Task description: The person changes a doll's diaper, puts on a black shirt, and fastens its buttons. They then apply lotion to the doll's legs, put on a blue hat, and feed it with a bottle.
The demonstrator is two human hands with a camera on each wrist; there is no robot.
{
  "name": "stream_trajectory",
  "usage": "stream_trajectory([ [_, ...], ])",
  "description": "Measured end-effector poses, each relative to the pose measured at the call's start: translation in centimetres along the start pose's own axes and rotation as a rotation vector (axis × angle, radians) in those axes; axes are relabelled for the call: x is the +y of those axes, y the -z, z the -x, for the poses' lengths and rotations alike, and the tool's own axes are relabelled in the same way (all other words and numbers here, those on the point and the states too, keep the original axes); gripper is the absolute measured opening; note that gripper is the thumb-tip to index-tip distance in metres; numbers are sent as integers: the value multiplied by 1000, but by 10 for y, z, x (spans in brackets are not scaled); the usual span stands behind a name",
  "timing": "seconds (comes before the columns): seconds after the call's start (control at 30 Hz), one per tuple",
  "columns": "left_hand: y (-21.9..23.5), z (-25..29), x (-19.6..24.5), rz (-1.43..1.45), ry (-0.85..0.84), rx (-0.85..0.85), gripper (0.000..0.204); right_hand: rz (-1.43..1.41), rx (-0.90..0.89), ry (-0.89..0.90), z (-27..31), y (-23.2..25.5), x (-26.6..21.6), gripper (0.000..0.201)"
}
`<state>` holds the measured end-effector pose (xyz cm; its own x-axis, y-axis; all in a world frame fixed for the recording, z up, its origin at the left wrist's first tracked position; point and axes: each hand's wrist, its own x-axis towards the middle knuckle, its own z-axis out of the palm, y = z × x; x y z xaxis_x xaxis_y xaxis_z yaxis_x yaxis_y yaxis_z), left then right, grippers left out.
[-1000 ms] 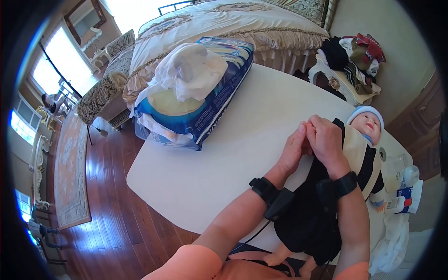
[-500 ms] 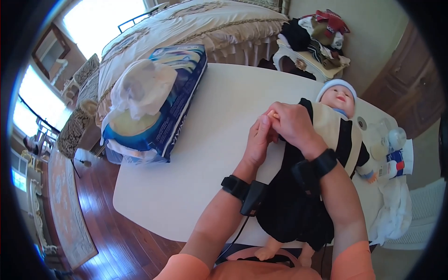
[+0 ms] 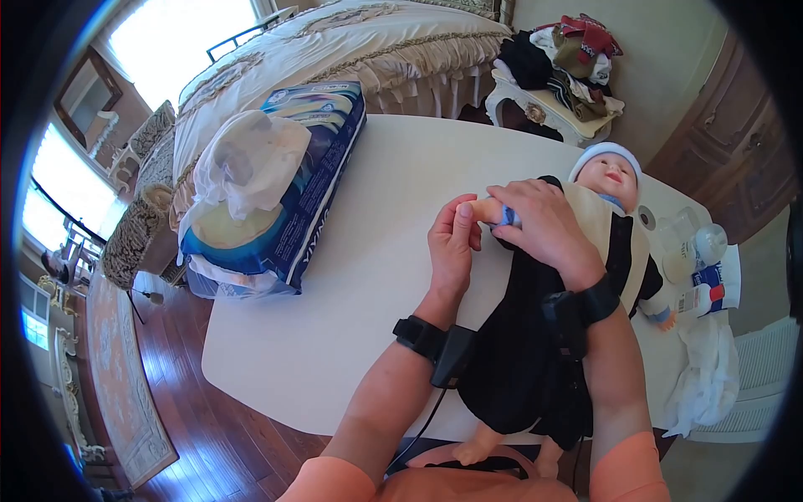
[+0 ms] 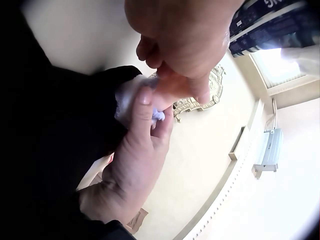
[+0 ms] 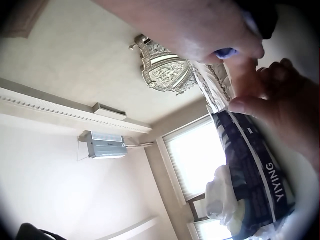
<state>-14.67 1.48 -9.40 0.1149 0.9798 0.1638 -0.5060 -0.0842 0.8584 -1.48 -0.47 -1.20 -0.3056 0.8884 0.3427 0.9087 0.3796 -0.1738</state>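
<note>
A baby doll [image 3: 606, 176] in a pale blue hat lies on its back on a white table [image 3: 401, 167]. It wears a black and cream outfit [image 3: 502, 351]. My left hand [image 3: 452, 251] pinches the doll's small hand [image 3: 483, 209] between thumb and fingers. Just up the doll's arm, my right hand [image 3: 544, 222] grips the sleeve, and a blue cuff [image 3: 508, 216] shows at its fingertips. In the left wrist view, the right thumb presses on the pale sleeve [image 4: 129, 97] beside the blue trim.
A blue diaper pack [image 3: 322, 167] with a crumpled white diaper [image 3: 251, 159] on top stands at the table's left. Bottles [image 3: 703, 247] and a white plastic bag [image 3: 707, 376] lie along the right edge. Behind are a bed [image 3: 335, 50] and a clothes pile [image 3: 569, 63].
The head view shifted, moving the scene left and up. My hands, close together before, have drawn apart, and the doll's hand and blue cuff now show between them.
</note>
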Motion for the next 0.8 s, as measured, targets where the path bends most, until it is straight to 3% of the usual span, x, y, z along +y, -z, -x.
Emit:
stream_trajectory([
  [0.13,-3,0,2,48,14,3,35,-2,28,105,-3,-6,-4,42],
  [0.3,-1,0,1,13,-18,-70,37,-106,163,170,-8,-7,-2,27],
  [0.4,0,-1,0,-19,-48,-69,38,-320,111,101,-9,-10,9,28],
  [0.47,1,-1,1,31,-4,7,38,-357,114,40,-8,-9,13,26],
  [0.6,-6,2,2,27,-27,-5,36,-387,76,-75,-8,-3,7,23],
  [0.67,-9,4,2,-181,-54,-10,34,-380,112,-40,-8,-8,3,21],
  [0.8,-7,4,-4,-203,-159,63,34,-358,112,-2,-10,-9,-2,19],
])
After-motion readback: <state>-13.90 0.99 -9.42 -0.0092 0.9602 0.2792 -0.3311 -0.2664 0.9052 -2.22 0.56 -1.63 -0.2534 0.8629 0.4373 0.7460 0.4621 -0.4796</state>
